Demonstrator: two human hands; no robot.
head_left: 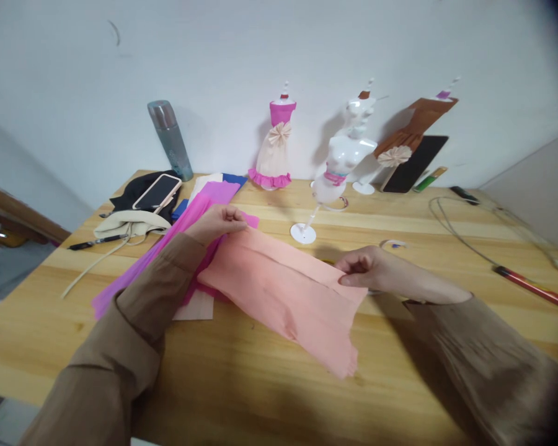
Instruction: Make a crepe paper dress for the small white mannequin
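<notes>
A sheet of peach crepe paper, with a fold along its upper edge, stretches between my two hands above the table. My left hand pinches its upper left corner. At the upper right, my right hand grips the same edge between thumb and fingers. Magenta and purple crepe paper lies beneath my left forearm, partly hidden by it. Just beyond the sheet stands a white mini mannequin with pink and blue bands at its waist.
Behind stand a mannequin in a pink and cream dress and one in a brown dress. A bottle, a phone and a pen are at left. On the right are a cable and a red-handled tool.
</notes>
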